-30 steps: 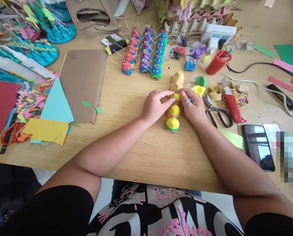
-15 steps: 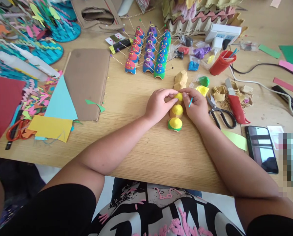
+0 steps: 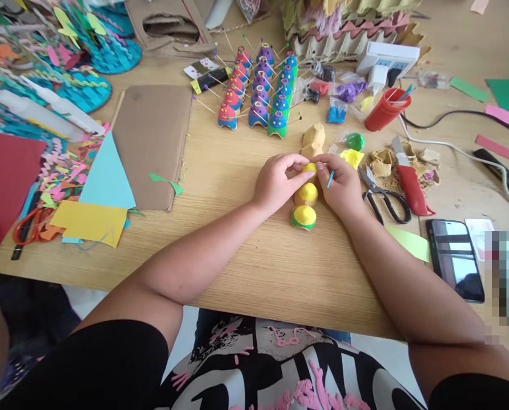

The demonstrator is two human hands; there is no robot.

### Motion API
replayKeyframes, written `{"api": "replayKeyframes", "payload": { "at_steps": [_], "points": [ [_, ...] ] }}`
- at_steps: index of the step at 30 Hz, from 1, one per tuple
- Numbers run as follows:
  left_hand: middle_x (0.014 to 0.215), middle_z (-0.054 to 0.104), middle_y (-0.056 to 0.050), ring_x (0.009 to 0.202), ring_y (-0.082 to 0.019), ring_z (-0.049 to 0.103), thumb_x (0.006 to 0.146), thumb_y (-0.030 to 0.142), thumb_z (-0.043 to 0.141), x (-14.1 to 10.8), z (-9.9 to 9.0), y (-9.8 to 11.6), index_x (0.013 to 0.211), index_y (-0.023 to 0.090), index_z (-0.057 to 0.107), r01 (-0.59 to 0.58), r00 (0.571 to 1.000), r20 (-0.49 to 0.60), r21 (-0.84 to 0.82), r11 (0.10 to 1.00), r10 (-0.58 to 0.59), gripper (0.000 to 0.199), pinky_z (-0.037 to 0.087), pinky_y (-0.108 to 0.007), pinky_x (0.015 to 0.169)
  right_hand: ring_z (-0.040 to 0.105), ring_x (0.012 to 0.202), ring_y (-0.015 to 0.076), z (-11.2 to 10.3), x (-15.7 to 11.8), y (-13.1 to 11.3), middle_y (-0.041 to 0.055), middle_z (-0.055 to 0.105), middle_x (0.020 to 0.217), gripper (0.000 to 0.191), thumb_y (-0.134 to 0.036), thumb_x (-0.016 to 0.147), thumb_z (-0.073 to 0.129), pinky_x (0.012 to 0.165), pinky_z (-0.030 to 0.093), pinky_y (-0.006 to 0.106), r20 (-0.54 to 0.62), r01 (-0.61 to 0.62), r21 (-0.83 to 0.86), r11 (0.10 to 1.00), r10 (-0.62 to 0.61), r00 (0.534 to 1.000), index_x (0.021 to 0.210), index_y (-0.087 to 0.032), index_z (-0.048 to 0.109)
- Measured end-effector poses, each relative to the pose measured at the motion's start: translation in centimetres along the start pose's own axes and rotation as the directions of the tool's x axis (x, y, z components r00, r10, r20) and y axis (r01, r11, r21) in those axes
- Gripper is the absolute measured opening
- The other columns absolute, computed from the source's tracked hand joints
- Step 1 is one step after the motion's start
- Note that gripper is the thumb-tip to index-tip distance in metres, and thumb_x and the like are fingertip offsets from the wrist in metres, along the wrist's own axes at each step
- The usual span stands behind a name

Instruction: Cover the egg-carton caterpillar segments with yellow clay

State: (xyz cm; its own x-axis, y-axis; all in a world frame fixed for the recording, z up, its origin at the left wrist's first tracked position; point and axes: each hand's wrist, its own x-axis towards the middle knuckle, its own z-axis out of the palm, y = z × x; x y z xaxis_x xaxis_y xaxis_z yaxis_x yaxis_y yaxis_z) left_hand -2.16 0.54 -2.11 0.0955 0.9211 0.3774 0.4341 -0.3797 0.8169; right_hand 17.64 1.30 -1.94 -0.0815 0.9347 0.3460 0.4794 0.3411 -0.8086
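Observation:
A strip of egg-carton cups stands upright on the table, its tops covered in yellow clay. My left hand (image 3: 280, 179) is closed on the far yellow-topped cup (image 3: 309, 168), thumb and fingers at its left side. Against the right side of the same cup, my right hand (image 3: 340, 179) presses its fingertips and keeps a thin blue stick (image 3: 330, 178) tucked in its grip. The middle cup (image 3: 308, 193) has yellow over bare carton. Nearest me, the front cup (image 3: 304, 216) has a green band under its yellow top. Bare carton cups (image 3: 313, 139) show beyond my fingers.
Painted carton caterpillars (image 3: 258, 97) with pins stand in rows at the back. To the right are yellow clay (image 3: 352, 158), black scissors (image 3: 386, 199), a red-handled knife (image 3: 408, 179), a red cup (image 3: 386, 108) and a phone (image 3: 455, 259). Cardboard (image 3: 152, 142) lies left.
My left thumb has shifted slightly over the yellow clay on the far cup. Both hands otherwise stay in place, and the blue stick remains in my right hand.

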Motion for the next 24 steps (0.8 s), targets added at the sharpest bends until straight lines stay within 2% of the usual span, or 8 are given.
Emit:
{"api": "replayKeyframes", "payload": {
  "at_steps": [4, 9, 13, 19, 21, 24],
  "points": [
    [0.113, 0.093, -0.003, 0.105, -0.019, 0.084, 0.102, 0.019, 0.093, 0.0, -0.05, 0.1, 0.114, 0.025, 0.086, 0.018, 1.0, 0.01, -0.004, 1.0, -0.018, 0.016, 0.068, -0.035, 0.104, 0.073, 0.092, 0.0264, -0.26, -0.03, -0.2, 0.0058, 0.083, 0.097, 0.044, -0.069, 0.113, 0.069, 0.089, 0.064, 0.044, 0.04, 0.006, 0.004, 1.0, -0.006, 0.999, 0.107, -0.029, 0.086],
    [0.112, 0.092, -0.003, 0.105, -0.019, 0.084, 0.101, 0.018, 0.093, -0.02, -0.04, -0.05, 0.114, 0.026, 0.085, 0.011, 1.0, 0.011, -0.001, 1.0, -0.011, 0.017, 0.066, -0.035, 0.103, 0.075, 0.099, 0.0281, -0.56, -0.07, -0.65, 0.0065, 0.084, 0.101, 0.058, -0.082, 0.114, 0.062, 0.094, 0.066, 0.047, 0.075, 0.004, 0.052, 0.999, -0.008, 0.997, 0.108, -0.03, 0.086],
    [0.113, 0.092, -0.003, 0.104, -0.019, 0.084, 0.102, 0.017, 0.092, -0.07, -0.07, -0.04, 0.115, 0.025, 0.085, 0.0, 1.0, 0.016, -0.002, 1.0, 0.0, 0.016, 0.066, -0.034, 0.102, 0.072, 0.092, 0.0267, -0.57, -0.07, -0.89, 0.0058, 0.081, 0.095, 0.067, -0.091, 0.11, 0.059, 0.087, 0.063, 0.044, 0.081, -0.003, 0.068, 0.998, -0.003, 0.997, 0.106, -0.029, 0.084],
    [0.114, 0.092, -0.004, 0.103, -0.019, 0.084, 0.104, 0.022, 0.092, -0.2, -0.22, 0.12, 0.114, 0.025, 0.085, -0.001, 1.0, 0.017, 0.012, 1.0, 0.001, 0.013, 0.066, -0.032, 0.1, 0.061, 0.073, 0.0224, -0.29, 0.06, -0.33, -0.0013, 0.065, 0.076, 0.051, -0.079, 0.107, 0.075, 0.073, 0.055, 0.04, 0.102, -0.059, 0.058, 0.997, 0.052, 0.993, 0.117, -0.03, 0.084],
    [0.114, 0.092, -0.003, 0.104, -0.019, 0.084, 0.104, 0.023, 0.092, -0.22, -0.23, 0.09, 0.115, 0.025, 0.085, -0.002, 1.0, 0.02, 0.019, 1.0, 0.001, 0.013, 0.066, -0.032, 0.099, 0.062, 0.075, 0.0225, -0.29, 0.05, -0.27, -0.0013, 0.065, 0.077, 0.049, -0.077, 0.107, 0.075, 0.074, 0.056, 0.04, 0.103, -0.057, 0.059, 0.997, 0.05, 0.993, 0.118, -0.03, 0.084],
    [0.114, 0.092, -0.003, 0.104, -0.019, 0.084, 0.104, 0.025, 0.093, -0.24, -0.18, -0.03, 0.115, 0.025, 0.085, 0.005, 1.0, 0.021, 0.008, 1.0, -0.005, 0.014, 0.066, -0.032, 0.098, 0.069, 0.085, 0.0247, -0.4, -0.02, -0.49, 0.002, 0.075, 0.087, 0.052, -0.079, 0.108, 0.073, 0.083, 0.062, 0.042, 0.113, -0.049, 0.073, 0.996, 0.04, 0.993, 0.117, -0.029, 0.085]
  ]
}}
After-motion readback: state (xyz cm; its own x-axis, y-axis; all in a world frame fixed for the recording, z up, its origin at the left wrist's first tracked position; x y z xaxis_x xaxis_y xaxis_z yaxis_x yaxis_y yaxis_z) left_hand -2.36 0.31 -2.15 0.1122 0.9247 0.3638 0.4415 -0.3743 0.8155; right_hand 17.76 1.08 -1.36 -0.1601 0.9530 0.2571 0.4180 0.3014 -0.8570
